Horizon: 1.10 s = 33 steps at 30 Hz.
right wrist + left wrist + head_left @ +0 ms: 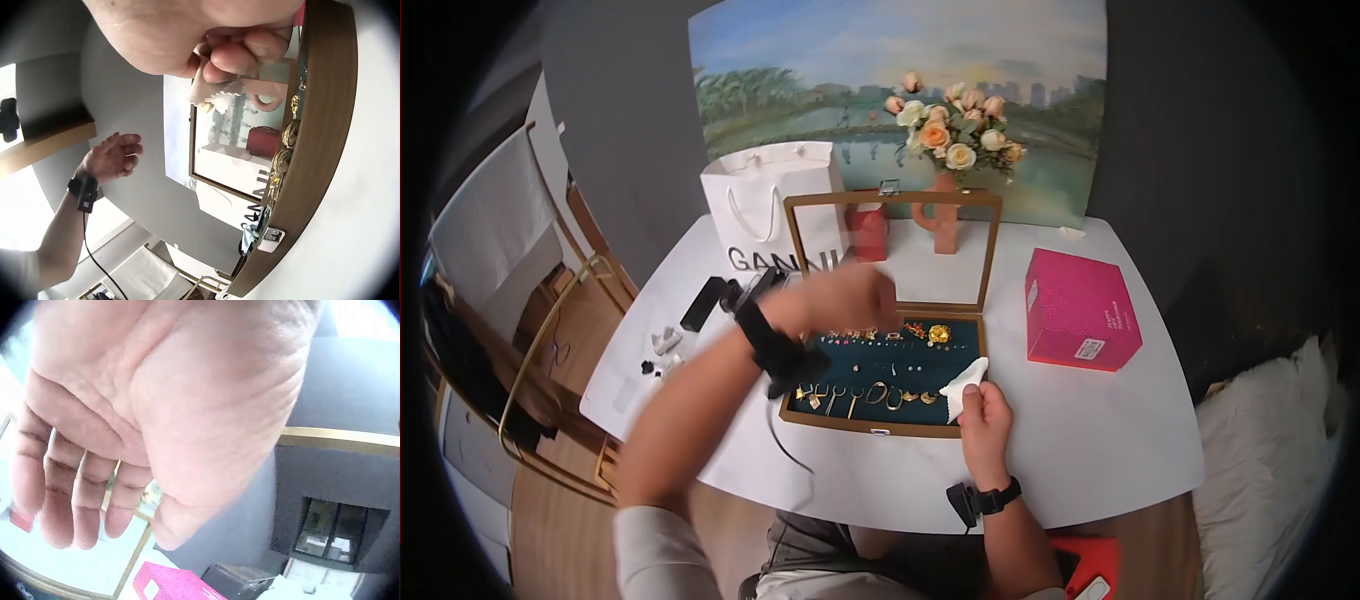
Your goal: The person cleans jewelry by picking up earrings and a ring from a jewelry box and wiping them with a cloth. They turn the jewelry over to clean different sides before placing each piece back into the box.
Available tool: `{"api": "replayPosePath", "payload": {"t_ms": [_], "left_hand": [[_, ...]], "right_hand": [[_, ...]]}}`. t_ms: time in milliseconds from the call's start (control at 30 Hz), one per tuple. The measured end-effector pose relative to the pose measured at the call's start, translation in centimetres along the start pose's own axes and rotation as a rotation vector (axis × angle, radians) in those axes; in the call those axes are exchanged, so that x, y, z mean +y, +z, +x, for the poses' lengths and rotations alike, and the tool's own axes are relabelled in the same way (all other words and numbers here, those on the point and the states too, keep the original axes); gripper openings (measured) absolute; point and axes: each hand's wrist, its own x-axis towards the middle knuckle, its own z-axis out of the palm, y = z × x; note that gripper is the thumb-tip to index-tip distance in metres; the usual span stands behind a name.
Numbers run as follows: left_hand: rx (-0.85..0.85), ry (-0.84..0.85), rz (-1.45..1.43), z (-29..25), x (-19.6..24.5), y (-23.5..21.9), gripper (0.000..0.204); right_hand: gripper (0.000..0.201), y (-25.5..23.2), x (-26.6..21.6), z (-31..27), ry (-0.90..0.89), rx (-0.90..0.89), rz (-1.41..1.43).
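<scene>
I have the right hand (988,415) pinching a white cloth (966,386) at the right front corner of the jewelry box (930,431), which sits on the table (1100,440) with its lid up. My left hand (845,300) is in the air, fingers loose, holding nothing. A pink box (1080,310) stands to the right.

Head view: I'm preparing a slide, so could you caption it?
A person's right grip pinches a white cloth over an open jewelry case; the left grip hovers above.
</scene>
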Motion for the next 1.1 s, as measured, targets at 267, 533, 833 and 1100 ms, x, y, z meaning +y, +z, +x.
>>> {"api": "replayPosePath", "payload": {"t_ms": [267, 533, 833, 1100], "left_hand": [[0.175, -0.233, -0.049, -3.6, -1.3, 17.3, 0.022], [0.373, -0.17, -0.131, -4.8, -2.2, 20.4, 0.024], [0.528, -0.099, -0.164, -4.0, -2.9, 22.0, 0.012], [0.675, -0.023, -0.471, -2.7, -5.0, 21.9, 0.012]], "right_hand": [[0.021, 0.2, 1.3, 0.3, -0.074, 0.045, -0.031], [0.022, 1.3, 2.4, -0.4, -0.105, 0.009, -0.144], [0.022, 2.8, 4.1, 1.1, -0.191, 0.096, -0.341], [0.026, 4.6, 4.4, 4.8, -0.215, 0.162, -0.323]]}}
